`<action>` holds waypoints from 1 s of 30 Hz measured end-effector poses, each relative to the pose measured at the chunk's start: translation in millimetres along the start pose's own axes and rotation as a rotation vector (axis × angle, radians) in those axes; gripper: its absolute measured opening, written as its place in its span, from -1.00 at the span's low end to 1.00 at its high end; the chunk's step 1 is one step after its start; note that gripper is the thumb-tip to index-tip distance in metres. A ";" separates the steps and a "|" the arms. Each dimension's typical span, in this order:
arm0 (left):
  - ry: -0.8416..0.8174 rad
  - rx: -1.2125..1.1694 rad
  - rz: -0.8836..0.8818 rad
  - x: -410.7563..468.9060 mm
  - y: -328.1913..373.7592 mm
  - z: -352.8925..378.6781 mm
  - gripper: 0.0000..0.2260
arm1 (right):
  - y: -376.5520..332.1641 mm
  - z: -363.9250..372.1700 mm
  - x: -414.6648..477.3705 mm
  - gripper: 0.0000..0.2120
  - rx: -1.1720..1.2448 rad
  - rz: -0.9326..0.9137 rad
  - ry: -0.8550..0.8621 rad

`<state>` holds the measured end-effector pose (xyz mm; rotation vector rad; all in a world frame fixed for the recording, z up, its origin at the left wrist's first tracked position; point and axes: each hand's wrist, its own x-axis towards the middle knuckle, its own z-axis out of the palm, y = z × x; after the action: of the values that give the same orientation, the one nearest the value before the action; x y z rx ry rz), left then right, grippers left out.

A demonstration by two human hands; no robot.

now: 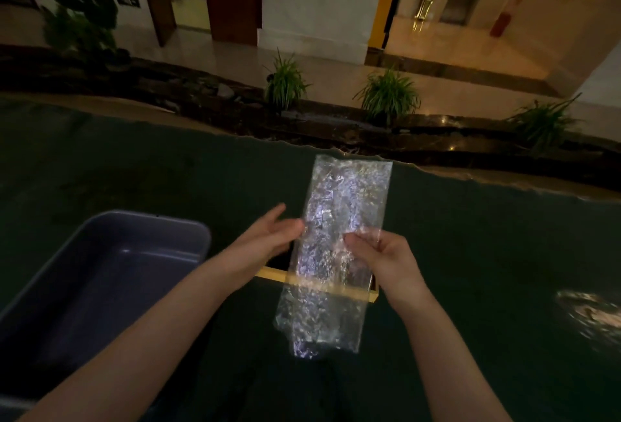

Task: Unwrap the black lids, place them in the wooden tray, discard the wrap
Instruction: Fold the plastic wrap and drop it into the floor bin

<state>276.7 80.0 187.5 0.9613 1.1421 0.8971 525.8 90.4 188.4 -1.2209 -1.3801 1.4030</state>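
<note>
We see the clear wrap (336, 253) stretched flat in the air above the dark table (487, 253), and it looks empty, with no lid bulging inside it. Our right hand (379, 260) pinches its edge at three o'clock between thumb and fingers; our left hand (272, 236) is loosely open at nine o'clock, fingertips touching or just beside the other edge, and we cannot tell if it grips. Directly beneath the wrap sits the wooden tray (353, 294), mostly covered, so we cannot tell whether black lids lie in it. At eight o'clock stands an empty grey tub (111, 273). We judge the unwrapping done for this piece; discarding the wrap remains, probably into that tub.
</note>
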 end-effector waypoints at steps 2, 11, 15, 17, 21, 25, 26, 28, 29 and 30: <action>-0.143 -0.028 -0.044 -1.5 -11.9 7.9 -0.08 | -3.9 6.0 2.0 -0.90 0.044 -0.026 0.013; -0.042 0.037 0.063 -8.8 -14.3 6.1 -0.56 | -12.4 12.5 -11.1 -0.77 -0.031 -0.034 -0.003; -0.026 0.029 0.115 -10.2 -15.7 -0.5 -0.71 | -18.0 8.0 -17.7 -0.79 -0.016 0.015 -0.087; -0.001 0.011 0.140 -10.4 -17.1 -1.9 -0.76 | -22.1 4.1 -22.8 -0.79 -0.007 0.037 -0.196; -0.045 0.008 0.174 -16.4 -20.0 -6.3 -0.80 | -16.3 -4.3 -29.3 -0.73 -0.008 0.017 -0.191; -0.176 -0.036 0.181 -20.5 -16.9 -11.3 -0.61 | -9.0 -11.0 -31.4 -0.55 0.085 0.013 -0.222; -0.187 -0.046 0.182 -20.9 -16.0 -12.8 -0.59 | -6.8 -13.6 -31.4 -0.52 0.102 0.016 -0.237; -0.197 -0.030 0.192 -22.4 -14.3 -14.2 -0.62 | -5.0 -14.7 -31.8 -0.56 0.148 0.024 -0.243; -0.200 -0.002 0.201 -23.6 -13.2 -14.1 -0.67 | -4.8 -13.3 -32.8 -0.63 0.171 0.020 -0.242; -0.196 0.028 0.212 -24.9 -12.4 -14.0 -0.74 | -4.5 -11.4 -33.4 -0.67 0.190 0.016 -0.236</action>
<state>259.4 54.8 181.7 1.1828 0.8994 0.9350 543.6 60.8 196.8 -0.9695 -1.3587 1.6906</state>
